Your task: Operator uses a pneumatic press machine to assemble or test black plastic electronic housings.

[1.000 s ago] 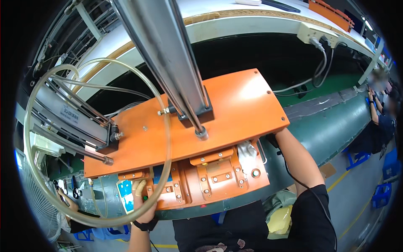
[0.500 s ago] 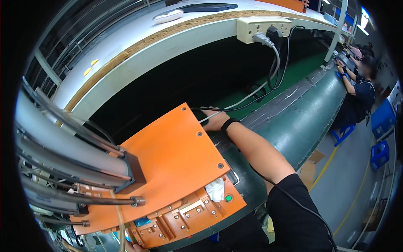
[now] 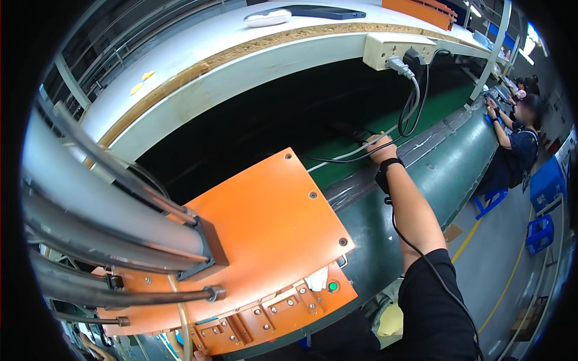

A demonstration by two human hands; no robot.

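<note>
My right hand reaches out over the green belt under the white shelf, beside the grey and black cables. Its fingers are curled in. A dark, flat object lies in shadow just beyond the fingertips; what the fingers hold is hard to make out. Close to me stands an orange press fixture with a flat top plate, a row of screwed blocks below and a green button. White cloth is tucked by that button. Only a sliver of my left hand shows at the fixture's lower edge, its fingers hidden.
Large cylinders and rods rise at the left. A power strip with plugs hangs on the shelf edge. On the shelf lie a white case and a dark tablet-like slab. Another person sits farther along the belt.
My right hand has moved away from the fixture's far corner, farther out and to the right, to the dark object by the cables. The view has shifted slightly.
</note>
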